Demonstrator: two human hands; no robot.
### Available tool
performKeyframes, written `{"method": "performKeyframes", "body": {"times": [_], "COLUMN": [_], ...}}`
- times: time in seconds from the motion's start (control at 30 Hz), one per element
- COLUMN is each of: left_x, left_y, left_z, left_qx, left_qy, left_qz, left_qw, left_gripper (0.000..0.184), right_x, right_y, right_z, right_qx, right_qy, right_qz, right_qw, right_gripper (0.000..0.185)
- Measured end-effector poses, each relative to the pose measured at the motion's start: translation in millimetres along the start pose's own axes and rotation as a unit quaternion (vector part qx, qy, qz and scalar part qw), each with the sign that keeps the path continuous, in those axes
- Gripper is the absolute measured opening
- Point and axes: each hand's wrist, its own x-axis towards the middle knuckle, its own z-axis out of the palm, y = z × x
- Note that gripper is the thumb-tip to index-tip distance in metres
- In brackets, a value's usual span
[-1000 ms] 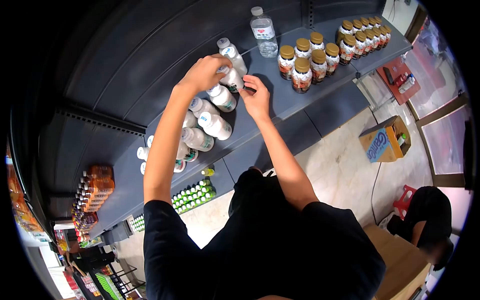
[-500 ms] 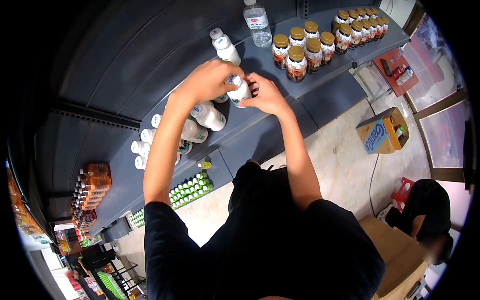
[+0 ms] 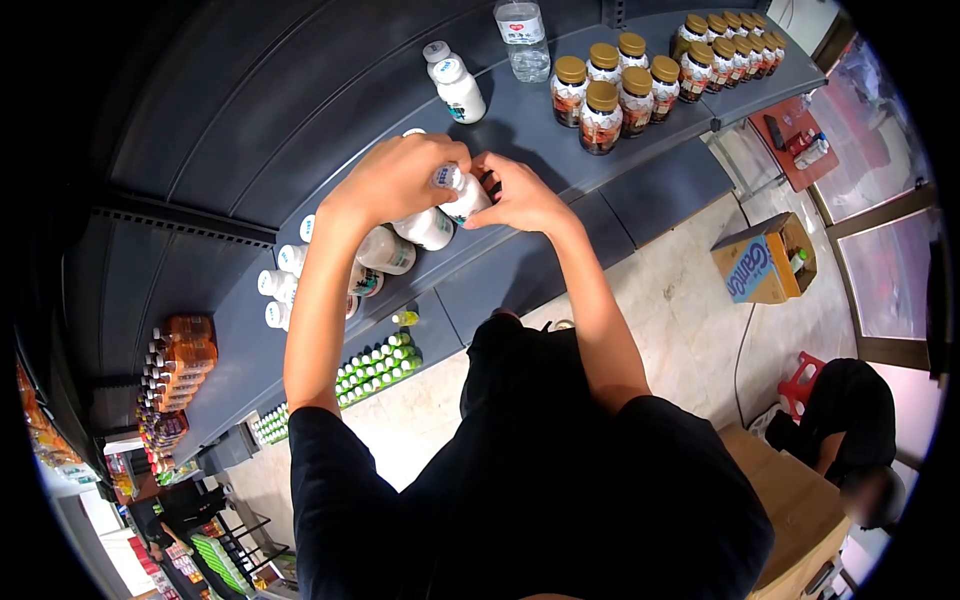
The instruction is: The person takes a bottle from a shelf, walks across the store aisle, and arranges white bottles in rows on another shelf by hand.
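A white bottle (image 3: 464, 203) with a white cap is held between my two hands at the shelf (image 3: 500, 262). My left hand (image 3: 400, 178) grips it near the cap from the left. From the right, the fingers of my right hand (image 3: 522, 196) close round its side. Right beside it stands another white bottle (image 3: 428, 229), with more white bottles (image 3: 388, 251) of the same kind grouped to the left, partly hidden behind my left arm. Further back, a white bottle (image 3: 460, 98) with a green print stands in front of a second one.
A clear water bottle (image 3: 524, 45) and gold-lidded jars (image 3: 601, 122) stand on the shelf to the right. Orange drink bottles (image 3: 190, 355) are at the far left. Green bottles (image 3: 378, 370) sit lower down. A carton (image 3: 765, 265) and a crouching person (image 3: 850, 415) are at right.
Both hands have shifted left with the white bottle, bringing it closer to the grouped white bottles. The view has shifted slightly, and the back white bottle is now less covered by my left hand.
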Motion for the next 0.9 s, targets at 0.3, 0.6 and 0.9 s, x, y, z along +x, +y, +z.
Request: {"method": "performKeyframes", "body": {"times": [0.3,0.6,0.9], "left_x": [20.4,96.8,127.8], "left_y": [-12.9,-120.8,-151.9], "left_z": [-13.7,-9.9,21.4], "left_qx": [0.07,0.048,0.107], "left_qy": [0.129,0.181,0.192], "left_qz": [-0.083,-0.107,-0.174], "left_qw": [0.986,0.976,0.96], "left_gripper": [0.033,0.046,0.043], "right_x": [4.4,80.8,135.4], "right_y": [1.4,12.9,33.7], "right_z": [-10.9,-25.9,-11.4], "right_qx": [-0.023,0.037,-0.053], "right_qy": [-0.088,0.2,0.295], "right_qz": [-0.018,-0.071,-0.014], "right_qw": [0.996,0.976,0.954], "right_gripper": [0.079,0.071,0.067]}}
